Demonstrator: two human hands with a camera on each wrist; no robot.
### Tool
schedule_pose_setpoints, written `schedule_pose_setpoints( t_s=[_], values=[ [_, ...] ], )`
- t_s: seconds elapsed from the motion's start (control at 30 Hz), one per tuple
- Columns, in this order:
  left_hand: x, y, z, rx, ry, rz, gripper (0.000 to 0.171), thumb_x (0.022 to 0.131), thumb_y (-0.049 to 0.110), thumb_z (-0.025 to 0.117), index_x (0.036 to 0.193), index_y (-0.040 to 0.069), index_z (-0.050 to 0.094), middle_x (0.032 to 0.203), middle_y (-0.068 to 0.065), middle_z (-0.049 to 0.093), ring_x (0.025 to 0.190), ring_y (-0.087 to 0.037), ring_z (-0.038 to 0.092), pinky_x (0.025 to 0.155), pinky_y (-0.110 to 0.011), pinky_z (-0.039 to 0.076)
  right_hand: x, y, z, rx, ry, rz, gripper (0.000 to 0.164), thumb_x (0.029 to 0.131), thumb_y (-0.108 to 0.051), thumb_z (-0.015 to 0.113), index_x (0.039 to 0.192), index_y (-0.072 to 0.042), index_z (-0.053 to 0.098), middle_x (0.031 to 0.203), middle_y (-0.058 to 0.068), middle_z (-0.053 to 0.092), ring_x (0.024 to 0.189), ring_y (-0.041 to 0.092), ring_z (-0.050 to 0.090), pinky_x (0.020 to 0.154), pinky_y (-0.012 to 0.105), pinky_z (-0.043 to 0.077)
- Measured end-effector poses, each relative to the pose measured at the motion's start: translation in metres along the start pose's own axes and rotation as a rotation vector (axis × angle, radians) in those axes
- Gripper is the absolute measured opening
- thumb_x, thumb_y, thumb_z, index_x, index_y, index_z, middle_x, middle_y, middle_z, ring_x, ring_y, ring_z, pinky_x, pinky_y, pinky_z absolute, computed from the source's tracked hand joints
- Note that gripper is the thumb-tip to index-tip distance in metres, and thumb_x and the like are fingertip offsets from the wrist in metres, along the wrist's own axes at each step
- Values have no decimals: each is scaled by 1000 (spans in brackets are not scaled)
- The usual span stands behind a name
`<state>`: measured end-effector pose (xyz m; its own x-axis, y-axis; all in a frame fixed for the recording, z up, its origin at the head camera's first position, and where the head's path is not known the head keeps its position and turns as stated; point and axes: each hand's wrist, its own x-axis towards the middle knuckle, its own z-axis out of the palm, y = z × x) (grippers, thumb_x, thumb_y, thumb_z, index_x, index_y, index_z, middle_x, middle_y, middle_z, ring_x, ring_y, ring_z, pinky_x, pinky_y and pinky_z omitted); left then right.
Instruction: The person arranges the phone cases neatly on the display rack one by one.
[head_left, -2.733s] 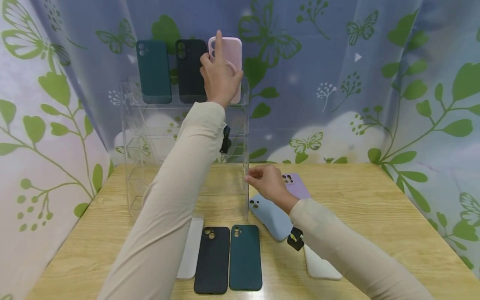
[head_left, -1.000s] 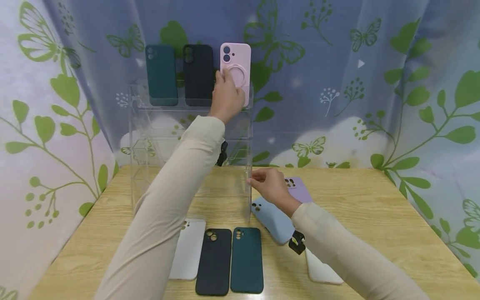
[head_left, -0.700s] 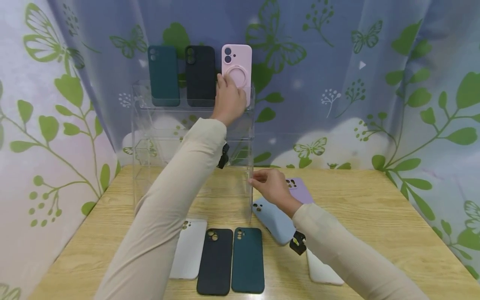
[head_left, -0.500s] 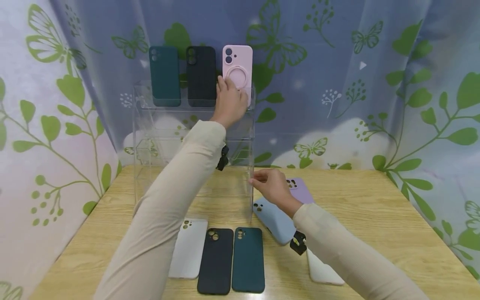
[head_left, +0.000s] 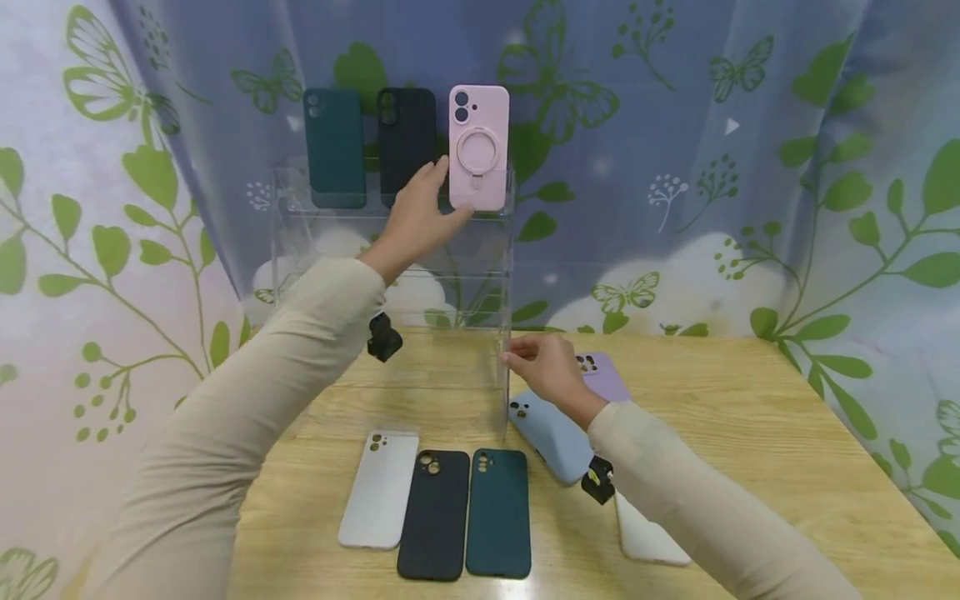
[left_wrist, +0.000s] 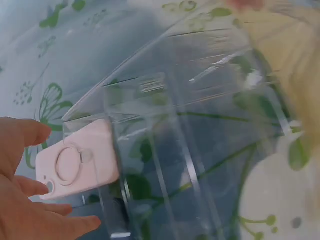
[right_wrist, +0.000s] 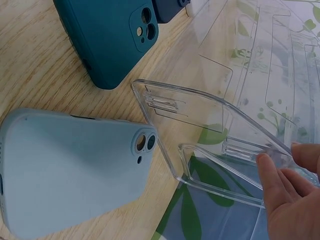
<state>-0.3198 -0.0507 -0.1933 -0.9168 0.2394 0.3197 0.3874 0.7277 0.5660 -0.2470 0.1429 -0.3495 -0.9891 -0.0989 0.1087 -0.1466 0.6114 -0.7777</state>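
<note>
On the top tier of a clear acrylic display rack (head_left: 420, 215), a pink phone case (head_left: 489, 125) with a ring stands upright at the right end. My left hand (head_left: 417, 215) is just left of it; in the left wrist view its fingers (left_wrist: 75, 227) are spread and hold nothing. A black phone case (head_left: 405, 129), partly behind that hand, and a dark green phone case (head_left: 334, 150) stand on the same tier. Lower down, my right hand (head_left: 551, 367) pinches the side panel of the rack between thumb and fingers, as the right wrist view shows.
Before the rack lie a white phone case (head_left: 379, 492), a black phone case (head_left: 433, 517) and a teal phone case (head_left: 498, 512). A light blue case (head_left: 553, 437), a purple case (head_left: 609, 379) and another white case (head_left: 647, 533) lie around my right arm. Patterned curtain surrounds the table.
My left hand has let go of the pink case and drawn back left and down, its fingers opening. The pink case now shows fully. My right hand keeps its place on the rack.
</note>
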Motion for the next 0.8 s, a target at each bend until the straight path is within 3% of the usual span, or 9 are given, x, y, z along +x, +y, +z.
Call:
schedule_pose_setpoints(
  t_s=[0.17,0.37,0.63,0.8],
  values=[
    [-36,-23,-3,26,-74,2,79,95,38,58,155,14,13,160,-15,11,145,-34,14,114,-53,19,2,2,1,3,1,3,33,92,-22,66,120,-4,66,114,12,68,103,25,65,81,38,55],
    [-89,-52,3,23,-119,18,77,94,32,61,154,8,19,157,-20,18,141,-40,23,111,-57,24,2,2,2,10,-3,7,33,92,-22,66,120,-5,66,114,11,68,103,24,65,81,38,55],
    [-173,-96,35,41,-108,60,70,91,22,67,147,-1,33,149,-29,30,133,-47,34,101,-62,34,1,0,2,-11,-5,-15,34,93,-23,65,121,-3,65,116,13,67,104,26,64,82,39,54],
    [-215,-116,64,76,-117,49,70,86,22,73,144,0,41,145,-29,36,127,-48,42,93,-61,43,1,2,2,-8,4,-22,34,93,-22,65,120,-2,65,116,13,67,105,26,64,83,40,54]
  ],
)
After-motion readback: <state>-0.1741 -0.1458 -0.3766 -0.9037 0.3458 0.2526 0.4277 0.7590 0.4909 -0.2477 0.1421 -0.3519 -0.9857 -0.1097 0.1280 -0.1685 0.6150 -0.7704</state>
